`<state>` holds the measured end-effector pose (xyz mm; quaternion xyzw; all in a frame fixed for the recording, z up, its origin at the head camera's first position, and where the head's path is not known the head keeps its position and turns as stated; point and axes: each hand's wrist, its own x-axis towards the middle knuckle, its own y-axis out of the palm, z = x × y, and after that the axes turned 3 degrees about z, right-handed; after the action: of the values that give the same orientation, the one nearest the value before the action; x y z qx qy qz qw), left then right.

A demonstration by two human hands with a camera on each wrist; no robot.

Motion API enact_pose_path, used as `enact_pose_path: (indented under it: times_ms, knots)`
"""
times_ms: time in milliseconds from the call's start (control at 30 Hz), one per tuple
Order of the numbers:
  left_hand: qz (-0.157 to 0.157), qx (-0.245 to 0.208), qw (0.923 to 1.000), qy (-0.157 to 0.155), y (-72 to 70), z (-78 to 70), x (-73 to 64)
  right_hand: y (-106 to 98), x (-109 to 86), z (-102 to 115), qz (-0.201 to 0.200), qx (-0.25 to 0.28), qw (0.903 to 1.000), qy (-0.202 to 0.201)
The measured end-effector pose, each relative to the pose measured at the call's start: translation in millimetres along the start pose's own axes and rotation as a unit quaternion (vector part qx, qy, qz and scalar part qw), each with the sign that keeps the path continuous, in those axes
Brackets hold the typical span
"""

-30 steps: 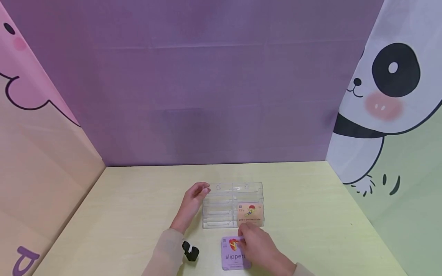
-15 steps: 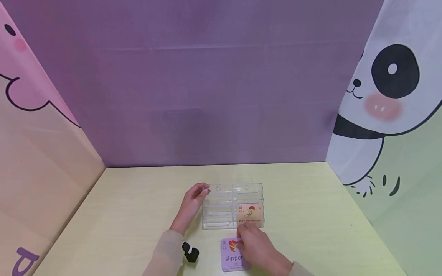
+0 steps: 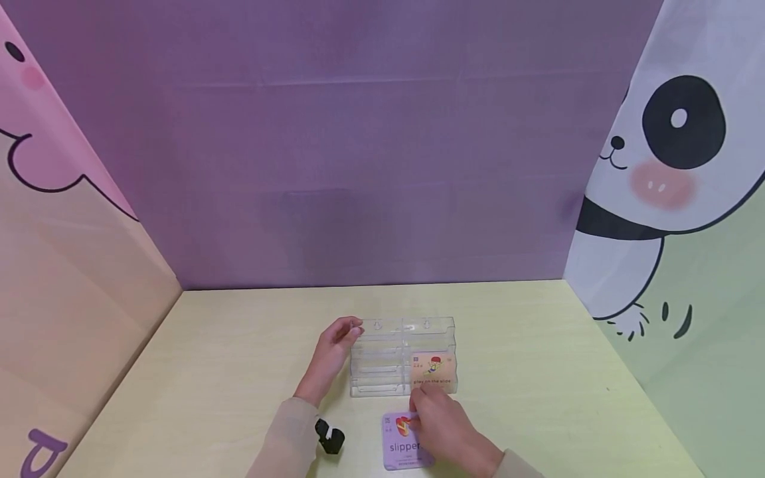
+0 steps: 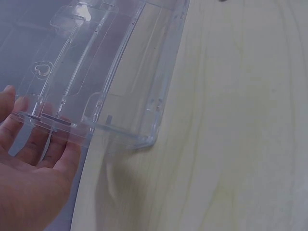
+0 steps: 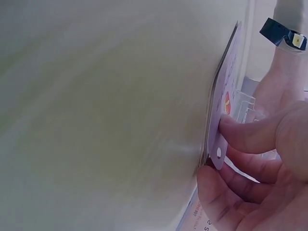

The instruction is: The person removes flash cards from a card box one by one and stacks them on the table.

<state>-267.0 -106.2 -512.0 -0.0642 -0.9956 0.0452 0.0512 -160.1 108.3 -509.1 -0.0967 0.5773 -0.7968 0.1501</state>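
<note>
A clear plastic card rack (image 3: 378,365) with two columns of pockets lies tilted on the table. My left hand (image 3: 330,348) grips its upper left corner, thumb on top; in the left wrist view the fingers (image 4: 33,144) reach behind the clear edge. A peach card (image 3: 430,365) reading "play on the slide" sits in a lower right pocket. In front of the rack lies a purple "slippers" card (image 3: 400,451), on top of a thin stack. My right hand (image 3: 445,425) pinches its upper right corner, the thumb (image 5: 240,132) on its face and fingertips at the slightly raised edge.
Pale wooden table (image 3: 538,372) surrounds the rack. A purple cloth wall (image 3: 370,166) closes the back, with printed panels at left and right. A small black device (image 3: 331,438) sits at the left wrist.
My right hand has shifted slightly left over the purple card, covering the end of its word. The left hand and the rack stay in place.
</note>
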Motion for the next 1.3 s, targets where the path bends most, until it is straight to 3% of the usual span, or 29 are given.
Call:
enact_pose_path:
  times_ms: [567,833,1067,1300]
  knots:
    - [0.001,-0.004,1.0,-0.001,-0.4,-4.9,-1.7,-2,3.6,0,0.011,-0.011,0.9999,-0.004]
    - [-0.003,-0.001,1.0,0.0,0.1,-3.2,-1.1,-5,1.2,-1,-0.004,-0.04,0.9986,-0.035]
    - [0.0,0.0,1.0,-0.003,0.5,-3.0,-2.9,-10,-2.5,-7,0.005,-0.004,0.9998,-0.021]
    - [-0.004,-0.001,1.0,0.001,0.7,-3.0,-1.4,-24,-3.3,-10,-0.03,0.013,0.9989,-0.032]
